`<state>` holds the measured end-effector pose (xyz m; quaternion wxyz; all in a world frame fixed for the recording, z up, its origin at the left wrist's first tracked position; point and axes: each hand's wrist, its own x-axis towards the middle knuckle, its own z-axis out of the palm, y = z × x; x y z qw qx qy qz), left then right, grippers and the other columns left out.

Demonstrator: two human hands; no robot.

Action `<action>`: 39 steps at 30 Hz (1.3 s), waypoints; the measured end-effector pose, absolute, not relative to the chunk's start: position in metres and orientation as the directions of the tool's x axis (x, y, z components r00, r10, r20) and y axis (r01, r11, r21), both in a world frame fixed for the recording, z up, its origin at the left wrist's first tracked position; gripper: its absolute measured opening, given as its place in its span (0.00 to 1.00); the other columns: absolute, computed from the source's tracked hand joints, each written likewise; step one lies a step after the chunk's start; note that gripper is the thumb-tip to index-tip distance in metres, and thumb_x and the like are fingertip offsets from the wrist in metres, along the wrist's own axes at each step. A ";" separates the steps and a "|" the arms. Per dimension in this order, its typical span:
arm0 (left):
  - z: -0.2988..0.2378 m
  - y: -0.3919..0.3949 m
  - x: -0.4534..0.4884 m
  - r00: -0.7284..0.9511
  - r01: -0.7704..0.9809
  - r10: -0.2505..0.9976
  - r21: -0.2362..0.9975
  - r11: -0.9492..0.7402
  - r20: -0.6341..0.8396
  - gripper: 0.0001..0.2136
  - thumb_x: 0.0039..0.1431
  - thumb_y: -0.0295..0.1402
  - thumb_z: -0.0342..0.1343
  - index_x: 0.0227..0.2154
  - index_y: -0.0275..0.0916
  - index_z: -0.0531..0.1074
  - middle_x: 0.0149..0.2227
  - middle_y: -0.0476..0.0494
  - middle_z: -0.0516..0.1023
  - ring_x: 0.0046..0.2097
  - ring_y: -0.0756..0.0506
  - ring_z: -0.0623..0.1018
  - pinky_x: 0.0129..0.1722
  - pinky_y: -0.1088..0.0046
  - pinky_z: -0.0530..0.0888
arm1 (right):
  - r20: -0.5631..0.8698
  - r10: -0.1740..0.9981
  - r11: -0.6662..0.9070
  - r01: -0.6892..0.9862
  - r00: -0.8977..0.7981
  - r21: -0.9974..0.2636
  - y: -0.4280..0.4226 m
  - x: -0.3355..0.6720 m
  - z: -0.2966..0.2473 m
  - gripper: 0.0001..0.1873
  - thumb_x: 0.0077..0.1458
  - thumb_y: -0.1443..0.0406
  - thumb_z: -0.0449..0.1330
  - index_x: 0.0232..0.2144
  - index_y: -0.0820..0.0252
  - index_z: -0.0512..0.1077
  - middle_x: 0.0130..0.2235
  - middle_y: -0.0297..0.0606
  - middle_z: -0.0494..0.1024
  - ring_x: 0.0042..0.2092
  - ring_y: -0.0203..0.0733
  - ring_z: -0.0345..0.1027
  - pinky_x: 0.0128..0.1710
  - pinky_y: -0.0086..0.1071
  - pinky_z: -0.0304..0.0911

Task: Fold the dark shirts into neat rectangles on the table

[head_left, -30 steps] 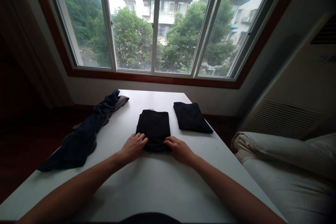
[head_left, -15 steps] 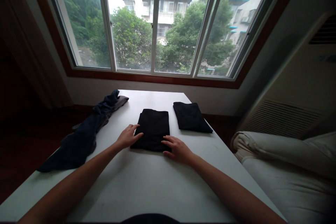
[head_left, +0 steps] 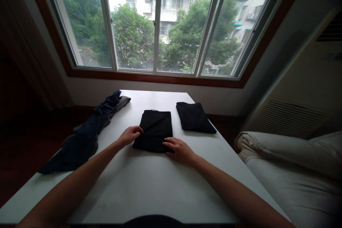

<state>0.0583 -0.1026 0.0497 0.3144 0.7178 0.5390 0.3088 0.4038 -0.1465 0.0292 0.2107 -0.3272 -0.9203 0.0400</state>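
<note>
A folded black garment [head_left: 156,126] lies flat in the middle of the white table [head_left: 157,185]. My left hand [head_left: 130,135] is at its left edge, thumb and fingertips drawn together on the cloth. On the opposite side, my right hand [head_left: 180,150] rests its outstretched fingers on the lower right part of the fabric. To the right of the garment is another folded dark garment [head_left: 195,117], touched by neither hand. Along the table's left edge lies a crumpled heap of dark blue and grey clothes [head_left: 85,140].
A window [head_left: 155,25] with a brown frame spans the wall beyond the table. Right of the table is a pale padded seat [head_left: 291,174], with a large vented unit [head_left: 288,114] behind it. A curtain [head_left: 34,42] hangs at the left.
My left hand's thumb and fingers have closed together at the garment's left edge. The right hand has barely shifted. A thin loop now shows at the garment's far edge.
</note>
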 end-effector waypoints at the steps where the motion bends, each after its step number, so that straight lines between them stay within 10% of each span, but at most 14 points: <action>1: 0.049 -0.102 0.057 0.232 0.596 0.969 0.776 -0.207 0.081 0.16 0.53 0.36 0.52 0.39 0.38 0.81 0.27 0.50 0.72 0.29 0.48 0.69 0.31 0.73 0.63 | 0.363 0.617 0.784 0.584 -0.698 -0.210 -0.146 0.404 0.029 0.25 0.61 0.64 0.66 0.60 0.54 0.74 0.62 0.47 0.74 0.62 0.54 0.69 0.62 0.48 0.66; 14: 0.061 -0.111 0.047 0.360 0.517 0.918 0.854 -0.050 -0.165 0.29 0.50 0.49 0.65 0.53 0.38 0.76 0.31 0.51 0.70 0.28 0.50 0.68 0.27 0.74 0.65 | 0.393 0.653 0.757 0.570 -0.647 -0.319 -0.146 0.406 0.035 0.17 0.51 0.76 0.60 0.42 0.56 0.76 0.47 0.41 0.80 0.48 0.45 0.74 0.51 0.37 0.69; 26: 0.063 -0.106 0.040 0.439 0.478 0.865 0.879 0.005 -0.243 0.25 0.51 0.54 0.64 0.42 0.37 0.78 0.31 0.49 0.71 0.31 0.49 0.70 0.29 0.74 0.68 | 0.242 0.852 0.423 0.337 -0.465 -0.841 -0.147 0.404 0.050 0.14 0.63 0.55 0.61 0.43 0.58 0.80 0.42 0.40 0.82 0.43 0.45 0.75 0.45 0.37 0.70; 39: 0.073 -0.110 0.038 0.422 0.525 0.859 0.850 0.030 -0.290 0.28 0.48 0.58 0.65 0.39 0.36 0.82 0.30 0.48 0.72 0.30 0.49 0.67 0.27 0.73 0.65 | 0.199 0.790 0.394 0.231 -0.580 -0.889 -0.155 0.404 0.058 0.19 0.65 0.50 0.61 0.40 0.60 0.80 0.37 0.41 0.85 0.40 0.45 0.79 0.40 0.35 0.71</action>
